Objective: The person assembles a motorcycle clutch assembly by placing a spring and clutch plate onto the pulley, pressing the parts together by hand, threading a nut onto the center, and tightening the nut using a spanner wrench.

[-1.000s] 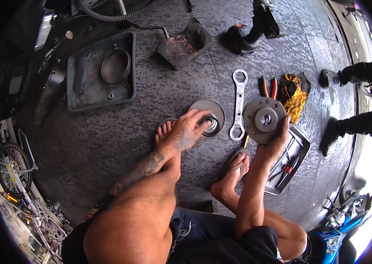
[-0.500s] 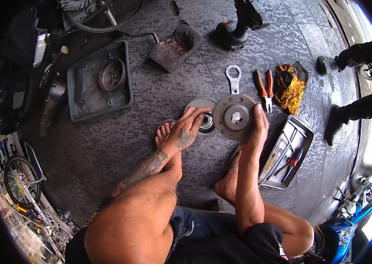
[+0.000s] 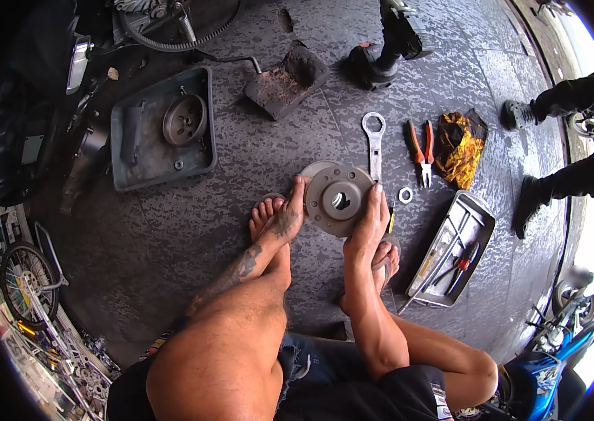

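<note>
A round grey metal plate [image 3: 321, 210] with small holes and a central hub lies between my two hands. My right hand [image 3: 369, 221] grips its right edge, fingers along the rim. At its left edge is my left hand [image 3: 290, 214], with the fingers pressed together against the rim. Beneath it, mostly hidden, a second grey disc [image 3: 316, 167] shows at the upper left. A flat ring-ended wrench [image 3: 375, 144] lies just beyond the plate, its lower end covered. A small metal ring [image 3: 405, 195] rests on the floor to the right.
Orange-handled pliers [image 3: 424, 156] and a yellow-black crumpled bag [image 3: 461, 149] lie at the right, above a tool tray [image 3: 421, 295]. A dark tray [image 3: 123, 140] holds a round drum at the left. A power tool [image 3: 374, 67] stands ahead. Another person's legs [image 3: 577, 98] are at far right.
The plate in my right hand has moved left, over the second disc. My left hand has left the ring-shaped part there and now meets the plate's left edge. The small floor ring has come into view.
</note>
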Available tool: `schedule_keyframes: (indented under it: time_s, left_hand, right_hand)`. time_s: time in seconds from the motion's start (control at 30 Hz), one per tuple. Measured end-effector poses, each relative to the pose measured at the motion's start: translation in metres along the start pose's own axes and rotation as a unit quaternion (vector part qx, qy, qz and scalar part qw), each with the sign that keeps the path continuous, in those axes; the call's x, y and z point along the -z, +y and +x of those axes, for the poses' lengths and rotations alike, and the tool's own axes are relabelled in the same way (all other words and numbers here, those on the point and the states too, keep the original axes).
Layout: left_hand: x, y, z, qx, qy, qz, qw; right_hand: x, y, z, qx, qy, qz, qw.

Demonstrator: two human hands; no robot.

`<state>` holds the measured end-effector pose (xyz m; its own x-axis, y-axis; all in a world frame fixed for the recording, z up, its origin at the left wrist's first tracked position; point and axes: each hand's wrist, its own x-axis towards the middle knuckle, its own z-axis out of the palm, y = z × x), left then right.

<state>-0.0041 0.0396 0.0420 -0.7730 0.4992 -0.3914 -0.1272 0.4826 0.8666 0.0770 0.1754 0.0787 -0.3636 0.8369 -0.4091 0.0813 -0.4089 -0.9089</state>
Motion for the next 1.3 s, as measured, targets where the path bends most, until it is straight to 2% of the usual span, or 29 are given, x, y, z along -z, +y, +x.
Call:
schedule_keyframes:
  time_s: [0.17,0.2,0.27,0.33,0.5,0.6,0.67,0.73,0.77,0.87,1.0,1.03,1.13,1.2,1.23,1.3]
  left_hand:
    - [-0.003,0.007,0.002,0.012,0.011,0.003,1.000]
    - [-0.004,0.009,0.004,0.013,0.011,0.004,1.000]
    - [-0.006,0.014,0.008,0.013,0.015,0.008,1.000]
    - [-0.008,0.017,0.011,0.014,0.017,0.009,1.000]
    - [-0.008,0.032,0.022,0.009,0.009,0.003,1.000]
    - [-0.007,0.031,0.027,-0.019,-0.038,-0.036,0.998]
    - [-0.008,0.044,0.035,-0.030,-0.026,-0.030,0.999]
    - [-0.005,0.055,0.046,-0.079,-0.092,-0.013,0.993]
    - [-0.008,0.056,0.051,-0.111,-0.086,-0.004,0.990]
    - [-0.011,0.059,0.064,-0.114,-0.135,0.058,0.983]
    - [-0.018,0.049,0.076,-0.115,-0.182,0.013,0.976]
    - [-0.020,0.046,0.078,-0.115,-0.185,0.013,0.976]
    - [-0.019,0.057,0.078,-0.101,-0.167,0.090,0.977]
    - [-0.025,0.052,0.078,-0.160,-0.145,0.108,0.970]
    - [-0.026,0.048,0.076,-0.157,-0.148,0.108,0.970]
    - [-0.025,0.056,0.081,-0.062,-0.176,0.094,0.978]
  right_hand:
    - [-0.001,0.000,-0.004,0.016,-0.002,-0.077,0.997]
    - [0.001,0.005,-0.008,-0.009,-0.001,-0.052,0.999]
    - [0.001,0.024,-0.005,0.018,0.026,-0.057,0.998]
    - [0.002,0.033,-0.012,0.000,0.025,-0.037,0.999]
    - [-0.005,0.036,-0.025,-0.033,0.020,0.006,0.999]
    - [-0.006,0.040,-0.030,-0.057,0.048,-0.009,0.997]
    - [-0.008,0.034,-0.029,-0.074,0.057,0.003,0.996]
    - [-0.007,0.026,-0.027,-0.039,0.025,0.009,0.999]
    - [-0.007,0.029,-0.026,-0.026,0.035,-0.020,0.999]
    - [-0.003,0.039,-0.024,-0.034,0.040,-0.033,0.998]
    - [0.006,0.053,-0.024,-0.036,0.036,-0.096,0.994]
    - [0.008,0.053,-0.024,-0.065,0.032,-0.091,0.993]
    - [0.007,0.052,-0.026,-0.054,0.035,-0.083,0.994]
    - [0.007,0.049,-0.030,-0.053,0.038,-0.075,0.995]
    - [0.009,0.049,-0.031,-0.061,0.035,-0.092,0.993]
    - [0.007,0.049,-0.026,-0.058,0.032,-0.102,0.993]
